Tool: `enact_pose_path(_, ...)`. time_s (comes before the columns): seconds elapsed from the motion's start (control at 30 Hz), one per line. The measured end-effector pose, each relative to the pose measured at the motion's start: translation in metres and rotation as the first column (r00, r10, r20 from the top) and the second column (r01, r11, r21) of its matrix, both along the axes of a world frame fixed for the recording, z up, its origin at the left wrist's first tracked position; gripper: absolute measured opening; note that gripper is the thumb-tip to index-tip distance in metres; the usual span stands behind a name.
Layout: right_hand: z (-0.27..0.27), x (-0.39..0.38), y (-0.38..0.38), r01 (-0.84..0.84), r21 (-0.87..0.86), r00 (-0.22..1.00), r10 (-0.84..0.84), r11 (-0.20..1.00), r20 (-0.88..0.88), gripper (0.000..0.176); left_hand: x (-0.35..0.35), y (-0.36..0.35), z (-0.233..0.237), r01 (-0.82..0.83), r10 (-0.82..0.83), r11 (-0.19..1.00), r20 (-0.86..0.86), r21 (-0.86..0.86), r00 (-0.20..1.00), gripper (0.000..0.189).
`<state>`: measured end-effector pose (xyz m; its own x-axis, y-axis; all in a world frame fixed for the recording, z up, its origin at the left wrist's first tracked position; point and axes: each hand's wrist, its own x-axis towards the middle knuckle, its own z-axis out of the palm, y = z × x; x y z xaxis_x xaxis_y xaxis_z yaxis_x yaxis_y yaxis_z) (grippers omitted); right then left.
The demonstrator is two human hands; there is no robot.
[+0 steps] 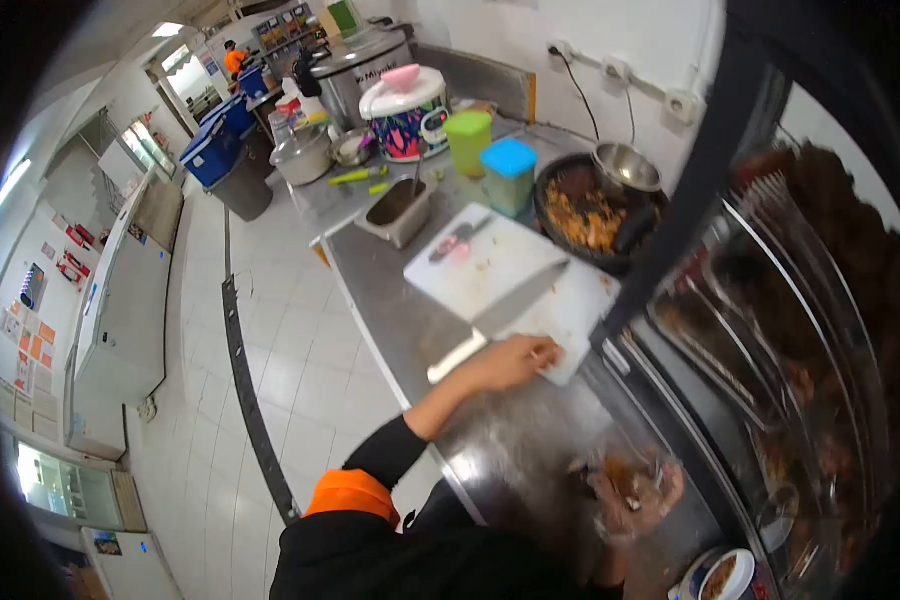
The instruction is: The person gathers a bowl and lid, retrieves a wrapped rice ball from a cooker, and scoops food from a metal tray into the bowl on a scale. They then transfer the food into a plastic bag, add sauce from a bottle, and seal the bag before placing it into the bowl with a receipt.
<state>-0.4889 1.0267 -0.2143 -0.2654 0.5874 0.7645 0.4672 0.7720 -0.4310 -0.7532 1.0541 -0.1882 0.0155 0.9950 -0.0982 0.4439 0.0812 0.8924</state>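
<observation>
My left hand, bare, has its fingers curled together at the near edge of a white cutting board. Whether something small is between the fingertips I cannot make out. Just left of it lies a large knife, white handle towards me, its blade across the boards. My right hand wears a clear plastic glove and hovers over the steel counter. Orange-brown food shows in its curled fingers, partly blurred. A second white board carries a small item with pink and dark parts.
A glass display case with tongs and dark food borders my right side. Beyond the boards stand a black bowl of shredded food, blue-lidded container, green container, metal pan and rice cooker. A white tub sits near right.
</observation>
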Motion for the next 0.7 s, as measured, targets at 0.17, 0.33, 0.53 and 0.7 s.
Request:
enact_pose_path(0.17, -0.028, -0.015, 0.024, 0.115, 0.159, 0.988, -0.13, 0.98, 0.087, 0.051, -0.211, 0.103, -0.049, -0.385, 0.557, 0.773, -0.249, 0.504, 0.792, 0.019)
enact_pose_path(0.33, -0.038, -0.043, 0.065, 0.085, 0.182, 0.987, -0.108, 0.98, 0.12, 0.05, -0.409, 0.122, -0.015, -0.724, 0.853, 0.219, 0.233, 0.654, 0.468, 0.012)
enact_pose_path(0.53, -0.044, -0.091, 0.105, 0.039, 0.188, 0.991, -0.062, 0.981, 0.12, 0.048, -0.552, 0.136, -0.143, -0.445, 0.443, 0.873, -0.711, 0.202, 0.545, 0.038)
enact_pose_path(0.7, -0.027, -0.098, 0.107, 0.008, 0.178, 0.99, -0.034, 0.984, 0.14, 0.047, -0.51, 0.149, -0.118, -0.463, 0.306, 0.886, -0.796, 0.037, 0.523, 0.048)
